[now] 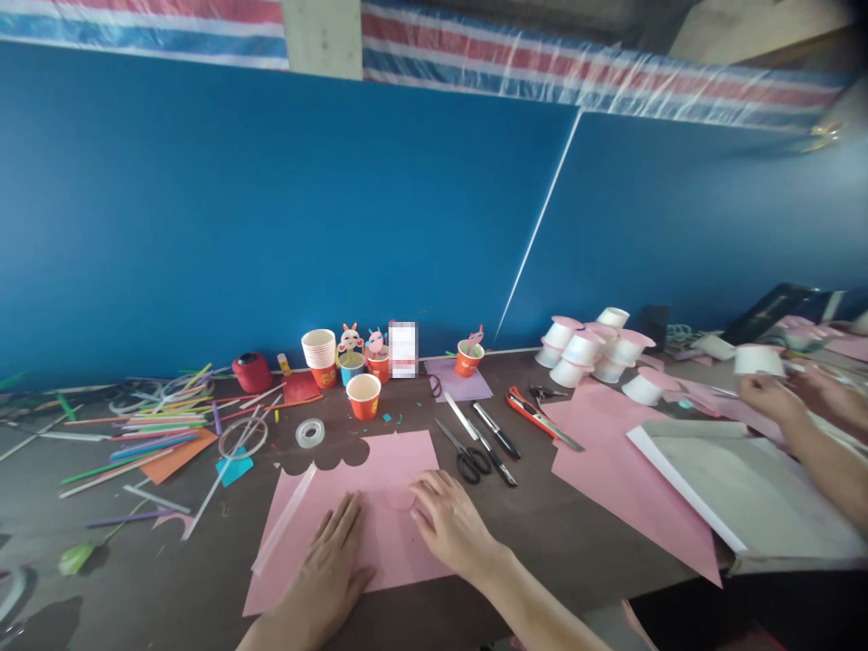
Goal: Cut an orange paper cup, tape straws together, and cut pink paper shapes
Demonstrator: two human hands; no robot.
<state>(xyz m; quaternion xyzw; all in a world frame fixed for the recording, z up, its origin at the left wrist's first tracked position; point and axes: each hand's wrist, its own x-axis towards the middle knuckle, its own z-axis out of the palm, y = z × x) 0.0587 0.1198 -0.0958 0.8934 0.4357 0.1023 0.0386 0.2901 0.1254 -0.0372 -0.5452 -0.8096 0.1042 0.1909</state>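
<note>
My left hand (335, 561) lies flat, palm down, on a sheet of pink paper (390, 565), fingers stretched out. The sheet's far left edge has several scalloped cut-outs. My right hand (454, 524) is curled over the same sheet, thumb and fingertips bent together at the edge of a faint pink paper disc (394, 495); the fingers partly hide it. A narrow translucent strip (285, 520) rests along the sheet's left side. Black-handled scissors (473, 461) lie just beyond the right hand, beside a black pen (496, 430) and a slim craft knife (500, 468).
A tape roll (310, 434), an orange paper cup (364, 398) and a cup stack (320, 357) stand beyond the sheet. Straws (159, 434) are scattered left. Rightward lie a red utility knife (542, 418), white cups (573, 348) with pink discs, and another person's hands (773, 398).
</note>
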